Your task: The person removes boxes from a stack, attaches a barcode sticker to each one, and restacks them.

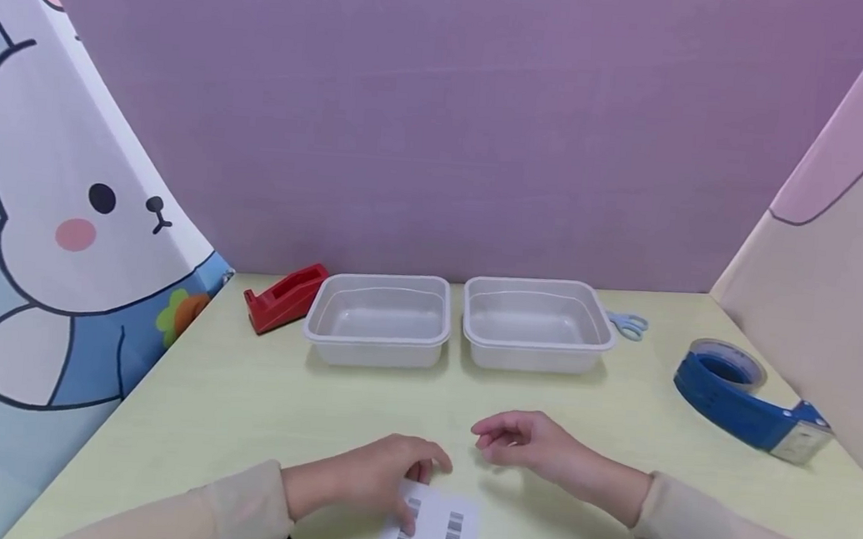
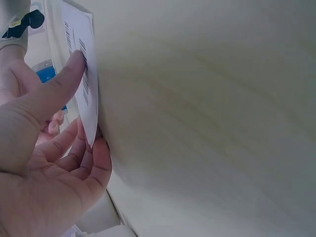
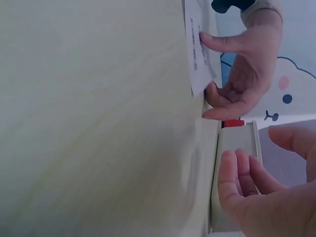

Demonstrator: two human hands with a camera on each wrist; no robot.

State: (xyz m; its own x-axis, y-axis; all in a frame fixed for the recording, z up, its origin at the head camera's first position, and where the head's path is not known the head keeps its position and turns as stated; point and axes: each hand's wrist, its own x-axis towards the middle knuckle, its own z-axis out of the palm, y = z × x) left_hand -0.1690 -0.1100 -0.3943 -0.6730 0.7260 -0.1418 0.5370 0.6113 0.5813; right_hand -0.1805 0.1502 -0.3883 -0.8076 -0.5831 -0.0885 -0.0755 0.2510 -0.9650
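A white paper sheet printed with barcodes [image 1: 432, 530] lies at the near edge of the head view. My left hand [image 1: 379, 476] pinches its far edge, thumb on the printed face. In the left wrist view the fingers [image 2: 101, 165] of that hand curl at the end of the sheet [image 2: 89, 94], partly behind it. Whether it is a single sheet or a thin stack, I cannot tell. To the right, my right hand [image 1: 532, 445] hovers over the table with loosely bent fingers and nothing in them; the right wrist view shows its thumb apart from the fingers [image 3: 229, 173].
Two white plastic tubs [image 1: 375, 353] [image 1: 534, 356] stand side by side at the back. Left of them is a red tape dispenser [image 1: 282, 301]; light-blue scissors [image 1: 629, 325] lie at the right. A blue tape cutter [image 1: 737, 408] with a tape roll [image 1: 737, 358] sits far right.
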